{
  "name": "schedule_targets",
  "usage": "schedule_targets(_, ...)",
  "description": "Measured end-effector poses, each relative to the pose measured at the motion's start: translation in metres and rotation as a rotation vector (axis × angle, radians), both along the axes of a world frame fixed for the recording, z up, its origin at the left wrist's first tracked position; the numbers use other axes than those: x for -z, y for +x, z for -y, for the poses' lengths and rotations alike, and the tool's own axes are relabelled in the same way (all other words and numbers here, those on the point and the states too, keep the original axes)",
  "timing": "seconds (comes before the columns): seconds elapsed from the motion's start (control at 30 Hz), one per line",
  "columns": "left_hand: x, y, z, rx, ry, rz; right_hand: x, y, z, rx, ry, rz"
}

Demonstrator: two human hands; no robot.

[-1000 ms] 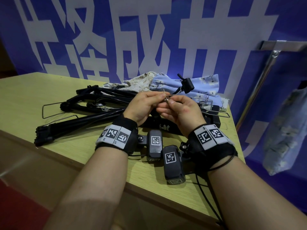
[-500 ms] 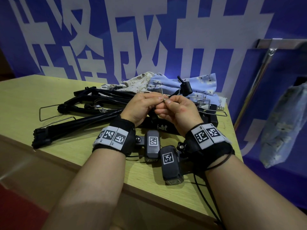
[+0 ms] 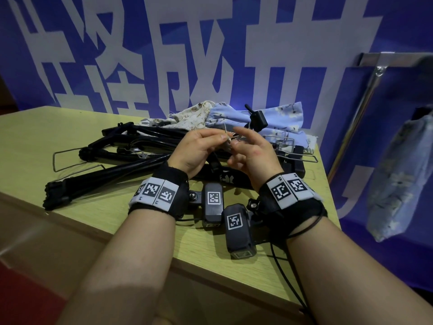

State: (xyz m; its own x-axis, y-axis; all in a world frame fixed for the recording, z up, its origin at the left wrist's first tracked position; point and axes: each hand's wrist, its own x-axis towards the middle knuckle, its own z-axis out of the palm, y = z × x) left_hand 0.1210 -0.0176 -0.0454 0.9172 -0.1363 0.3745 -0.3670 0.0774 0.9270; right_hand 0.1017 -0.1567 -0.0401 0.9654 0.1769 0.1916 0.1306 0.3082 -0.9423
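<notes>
My left hand (image 3: 199, 148) pinches a thin metal wire piece (image 3: 226, 133) between thumb and fingertips, its tip pointing up. My right hand (image 3: 255, 156) is right beside it with its fingers loosened and spread, the forefinger lifted and the thumb close to the wire's lower end. Both hands hover over a pile of black clothes hangers (image 3: 131, 146) on the wooden table (image 3: 46, 127). Whether the wire is joined to a hanger is hidden by the hands.
Cream patterned cloth (image 3: 187, 116) and blue floral cloth (image 3: 281, 118) lie behind the hangers, with a black clip (image 3: 257, 118) on top. Wire hanger loops (image 3: 70, 160) stick out left. A metal rail (image 3: 365, 90) with a hanging garment (image 3: 398, 177) stands right.
My right hand has let go of the wire and its fingers have spread apart. My left hand keeps its pinch on the wire.
</notes>
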Motion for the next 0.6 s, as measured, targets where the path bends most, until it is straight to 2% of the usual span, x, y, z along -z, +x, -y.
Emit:
schedule_targets(0.13,0.001,0.002,0.000,-0.004,-0.035,-0.008,0.000,0.002,0.002,0.007,-0.011,-0.025)
schedule_targets(0.23,0.000,0.006,-0.002,-0.012,-0.136,-0.049,0.001,0.005,0.001,0.075,0.000,-0.028)
schedule_targets(0.4,-0.009,0.003,-0.004,0.004,-0.238,-0.159,0.008,0.008,0.000,0.243,-0.125,0.022)
schedule_targets(0.53,-0.020,-0.005,-0.012,-0.080,-0.268,-0.189,0.012,0.013,0.002,0.309,-0.124,-0.032)
schedule_targets(0.6,-0.028,-0.011,-0.021,-0.183,-0.206,-0.175,0.013,0.015,0.004,0.300,-0.062,-0.078)
